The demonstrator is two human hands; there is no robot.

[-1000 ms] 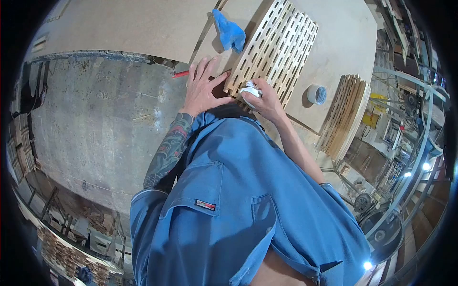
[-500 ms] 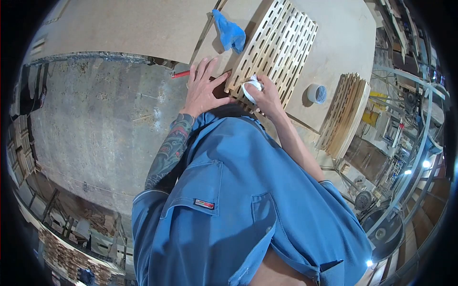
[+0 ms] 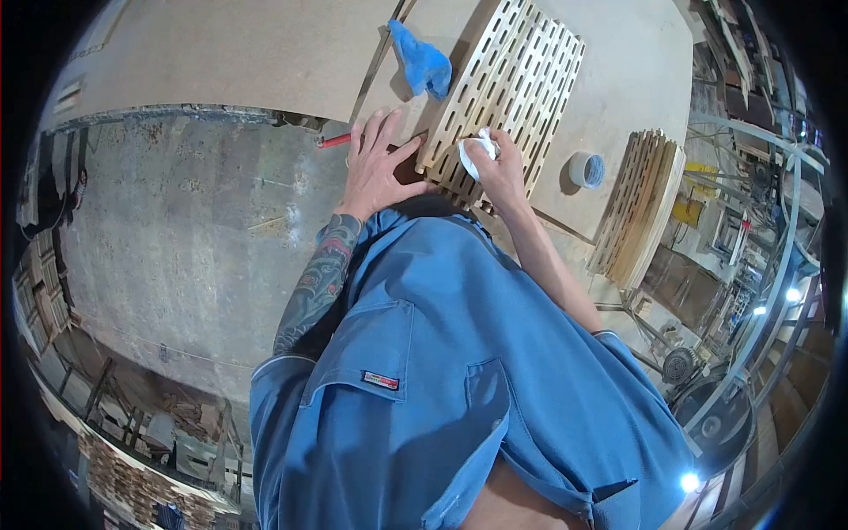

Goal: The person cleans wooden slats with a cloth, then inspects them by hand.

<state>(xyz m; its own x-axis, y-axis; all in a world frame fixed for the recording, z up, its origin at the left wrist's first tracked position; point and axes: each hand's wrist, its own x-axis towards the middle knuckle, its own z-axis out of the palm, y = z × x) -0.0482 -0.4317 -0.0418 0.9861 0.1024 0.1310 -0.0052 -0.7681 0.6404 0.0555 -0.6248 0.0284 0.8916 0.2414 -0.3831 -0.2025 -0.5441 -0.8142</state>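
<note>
Slotted wooden strips (image 3: 512, 75) lie side by side on the table board. My right hand (image 3: 497, 168) is closed round a crumpled white cloth (image 3: 478, 152), which rests on the strips near their lower end. My left hand (image 3: 378, 172) lies spread at the table edge, just left of the strips, its thumb close to their lower corner. A blue cloth (image 3: 422, 62) is left of the strips, farther up. Right of them stands an open white tub (image 3: 586, 170) with something bluish-grey inside.
A second stack of slotted strips (image 3: 632, 208) lies at the table's right edge. By my left fingertips is a red object (image 3: 335, 140). Concrete floor (image 3: 203, 238) shows at the left. Machinery and metal rails (image 3: 786, 230) stand at the right. Part of a person in dark clothing (image 3: 66, 208) shows at far left.
My right hand has moved slightly up and to the right over the strips with the white cloth. My left hand has hardly moved. Dark clothing has appeared at the far left.
</note>
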